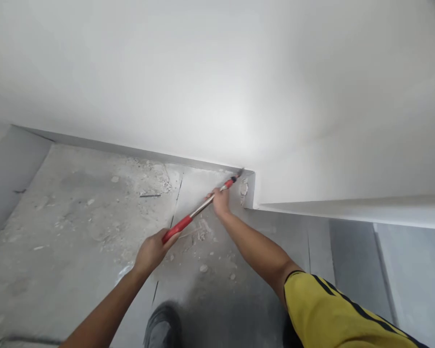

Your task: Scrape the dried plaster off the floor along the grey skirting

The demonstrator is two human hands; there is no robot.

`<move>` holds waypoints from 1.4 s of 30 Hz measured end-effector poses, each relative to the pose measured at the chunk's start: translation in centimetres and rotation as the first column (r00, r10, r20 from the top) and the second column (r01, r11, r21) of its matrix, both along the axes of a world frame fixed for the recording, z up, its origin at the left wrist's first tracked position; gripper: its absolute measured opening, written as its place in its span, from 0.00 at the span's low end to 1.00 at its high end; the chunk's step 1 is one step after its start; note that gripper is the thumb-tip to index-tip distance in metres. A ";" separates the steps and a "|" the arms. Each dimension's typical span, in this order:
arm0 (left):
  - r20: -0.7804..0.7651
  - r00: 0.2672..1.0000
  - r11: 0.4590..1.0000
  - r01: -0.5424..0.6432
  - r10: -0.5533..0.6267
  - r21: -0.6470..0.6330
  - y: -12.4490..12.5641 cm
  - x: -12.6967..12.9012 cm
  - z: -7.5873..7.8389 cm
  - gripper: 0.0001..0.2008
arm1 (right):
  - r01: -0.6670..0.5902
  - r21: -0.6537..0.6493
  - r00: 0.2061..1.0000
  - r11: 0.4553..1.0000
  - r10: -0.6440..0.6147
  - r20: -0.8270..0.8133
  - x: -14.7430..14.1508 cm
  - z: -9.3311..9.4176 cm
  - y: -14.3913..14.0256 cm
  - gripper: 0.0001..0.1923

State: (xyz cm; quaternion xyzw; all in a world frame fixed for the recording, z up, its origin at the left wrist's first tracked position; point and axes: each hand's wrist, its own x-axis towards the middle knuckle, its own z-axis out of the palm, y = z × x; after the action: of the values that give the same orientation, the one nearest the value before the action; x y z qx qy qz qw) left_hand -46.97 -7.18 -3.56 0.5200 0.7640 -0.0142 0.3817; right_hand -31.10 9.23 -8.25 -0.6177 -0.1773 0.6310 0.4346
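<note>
A long-handled scraper with a silver shaft and red sections slants up to the right across the middle of the view. Around its lower red grip, my left hand is closed. My right hand wraps the shaft farther up, just below the upper red part. The tool's dark narrow tip reaches the foot of the white wall near an inside corner; its exact contact is too small to make out. Beside the tip, a rough chipped patch marks the short grey wall face.
Dusty concrete floor carries crumbs and flakes of debris. A grey wall stands at left. The white wall juts out at right, its lower edge running rightward. My shoe is at the bottom.
</note>
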 end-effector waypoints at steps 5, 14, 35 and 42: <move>-0.006 0.999 0.997 -0.047 0.047 -0.055 -0.4 0.5 0.1 0.21 | -0.044 0.005 0.997 0.999 0.044 -0.058 0.4 0.2 -0.2 0.09; -0.088 0.996 0.999 -0.022 0.019 -0.034 1.3 -0.7 2.6 0.21 | 0.025 0.023 0.993 0.999 -0.022 -0.112 -0.6 0.6 0.2 0.06; -0.161 0.982 0.994 0.107 -0.101 0.028 1.6 2.2 4.0 0.22 | 0.059 -0.028 0.984 0.998 -0.062 -0.167 2.3 1.8 0.7 0.05; -0.099 0.989 0.993 0.115 -0.111 0.040 2.3 1.4 3.4 0.22 | 0.132 -0.003 0.984 0.991 -0.132 -0.123 1.9 1.2 0.9 0.06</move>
State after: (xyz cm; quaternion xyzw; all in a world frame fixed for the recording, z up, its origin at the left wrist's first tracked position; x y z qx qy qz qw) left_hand -45.58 -4.83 -0.13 0.5698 0.7509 -0.0435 0.3310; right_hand -29.22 10.17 -7.00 -0.5869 -0.1105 0.6371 0.4873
